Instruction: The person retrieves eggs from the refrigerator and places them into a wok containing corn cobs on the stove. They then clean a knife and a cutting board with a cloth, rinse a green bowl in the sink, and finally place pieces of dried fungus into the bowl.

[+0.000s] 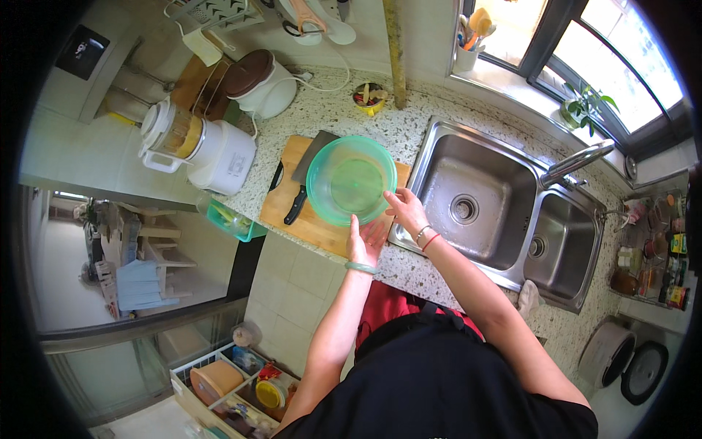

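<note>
A green see-through bowl (355,183) is over the cutting board (281,208), with its mouth up and its floor showing. The left hand (367,240) grasps its near side, thumb against the rim; the right hand (406,210) grips the rim at the right with bent fingers. Whether the bowl rests on the board or is slightly raised, I cannot tell. A knife (295,205) lies just left of the bowl, its black handle toward the near edge.

Behind, a yellow bowl (371,108) carries small reddish and pale things, too small to tell. To the left, a blender (223,157) has something tan in its jug, near a white pot (272,91) with a brown lid. A green bin (235,222) at the table edge holds pale green pieces. A cup (466,58) on the windowsill is full of spoons and other utensils.

Coloured labels show on jars in the rack (651,293), their print too small to read.

The board reaches the front edge of the table (413,282); a narrow strip of it separates the board from the double sink (475,168).
</note>
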The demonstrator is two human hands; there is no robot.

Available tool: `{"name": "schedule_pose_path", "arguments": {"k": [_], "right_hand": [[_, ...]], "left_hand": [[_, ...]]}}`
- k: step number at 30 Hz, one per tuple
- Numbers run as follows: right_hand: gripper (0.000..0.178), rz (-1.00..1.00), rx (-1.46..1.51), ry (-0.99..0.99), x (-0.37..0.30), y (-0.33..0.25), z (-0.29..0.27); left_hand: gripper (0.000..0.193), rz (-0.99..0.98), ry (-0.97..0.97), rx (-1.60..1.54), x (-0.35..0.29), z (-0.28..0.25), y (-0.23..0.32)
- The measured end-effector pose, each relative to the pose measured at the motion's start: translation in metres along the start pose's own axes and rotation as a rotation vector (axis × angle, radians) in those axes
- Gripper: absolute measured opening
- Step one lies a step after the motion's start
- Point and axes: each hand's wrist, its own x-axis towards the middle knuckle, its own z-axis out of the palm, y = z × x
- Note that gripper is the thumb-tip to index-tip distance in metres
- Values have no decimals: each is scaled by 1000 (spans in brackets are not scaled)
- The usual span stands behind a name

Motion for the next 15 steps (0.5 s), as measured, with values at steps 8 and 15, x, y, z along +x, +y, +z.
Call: {"name": "schedule_pose_path", "arguments": {"k": [8,15], "right_hand": [[26,-9,172,29,9,19,-1],[20,-39,449,136,-30,16,-85]], "left_hand": [[33,280,121,102,12,-1,-9],[29,298,-125,270,-10,63,-38]]}}
